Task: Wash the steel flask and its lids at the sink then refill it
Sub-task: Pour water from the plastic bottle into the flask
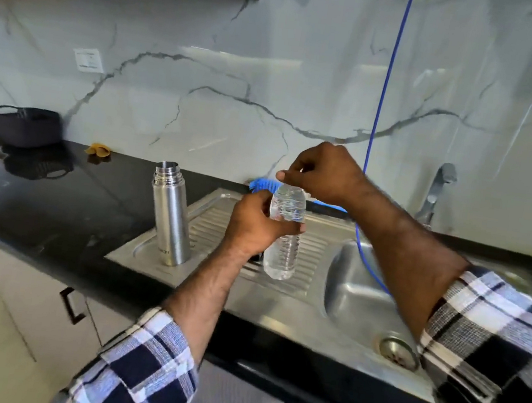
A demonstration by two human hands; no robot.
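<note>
Upright on the ribbed drainboard point(283, 291) beside the sink point(360, 298), the flask point(171, 216) stands with its long axis vertical and its open threaded mouth pointing up, no lid on it. Just to its right the left hand point(254, 230) grips a clear water bottle point(284, 234) round the middle, also near upright, neck up. The right hand point(322, 175) pinches at the bottle's top, probably on the cap, though blur hides it.
</note>
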